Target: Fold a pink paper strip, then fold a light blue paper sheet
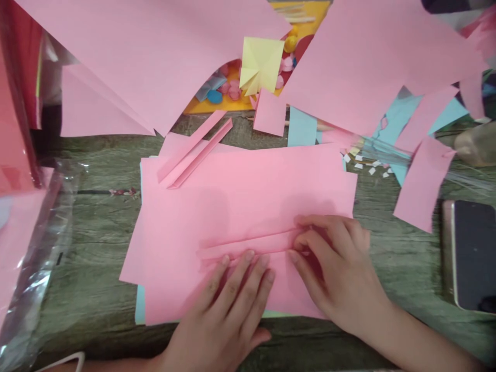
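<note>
Folding in hand: left hand (228, 305) lies flat, fingertips pinning the narrow pink strip (248, 245) on the pink sheet (232, 206); right hand (337, 268), its grip curled closed, pinches the strip's end. Judged next: the crease wants pressing along its length. Beyond the grip, a yellow tray (201, 106) holds small coloured pieces, not identifiable.

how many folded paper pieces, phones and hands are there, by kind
folded pink strips: 2, one under the left hand and right hand at, one above at
folded yellow square: 1
phone: 1
hands: 2
total: 6
</note>
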The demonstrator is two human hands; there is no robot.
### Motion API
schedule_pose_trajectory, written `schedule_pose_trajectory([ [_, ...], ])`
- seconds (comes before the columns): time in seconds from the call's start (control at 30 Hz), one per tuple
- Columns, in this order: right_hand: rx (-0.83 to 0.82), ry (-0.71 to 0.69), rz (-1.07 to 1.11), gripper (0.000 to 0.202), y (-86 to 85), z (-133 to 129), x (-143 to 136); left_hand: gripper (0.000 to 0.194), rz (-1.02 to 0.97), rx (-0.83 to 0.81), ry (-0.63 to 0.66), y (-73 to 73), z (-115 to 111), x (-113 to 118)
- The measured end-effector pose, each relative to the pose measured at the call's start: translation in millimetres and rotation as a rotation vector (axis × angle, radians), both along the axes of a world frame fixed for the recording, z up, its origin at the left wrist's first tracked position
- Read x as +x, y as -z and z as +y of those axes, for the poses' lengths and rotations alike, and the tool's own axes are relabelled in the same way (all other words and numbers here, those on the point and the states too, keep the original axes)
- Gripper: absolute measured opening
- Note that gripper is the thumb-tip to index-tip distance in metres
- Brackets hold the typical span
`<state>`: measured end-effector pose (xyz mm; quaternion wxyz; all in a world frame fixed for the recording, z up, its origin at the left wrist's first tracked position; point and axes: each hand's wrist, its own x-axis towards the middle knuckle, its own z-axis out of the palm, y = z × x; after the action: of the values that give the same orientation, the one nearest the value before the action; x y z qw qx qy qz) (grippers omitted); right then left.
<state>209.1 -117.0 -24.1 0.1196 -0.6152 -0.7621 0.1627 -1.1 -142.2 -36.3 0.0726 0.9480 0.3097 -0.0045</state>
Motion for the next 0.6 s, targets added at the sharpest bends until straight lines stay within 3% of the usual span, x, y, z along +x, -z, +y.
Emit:
schedule_pose_trajectory([
  [0.6, 0.099, -0.041, -0.217, 0.017, 5.6, -2.8, -2.7, 0.063, 0.028, -0.013, 0.022, -0.1, 2.5, -0.8],
])
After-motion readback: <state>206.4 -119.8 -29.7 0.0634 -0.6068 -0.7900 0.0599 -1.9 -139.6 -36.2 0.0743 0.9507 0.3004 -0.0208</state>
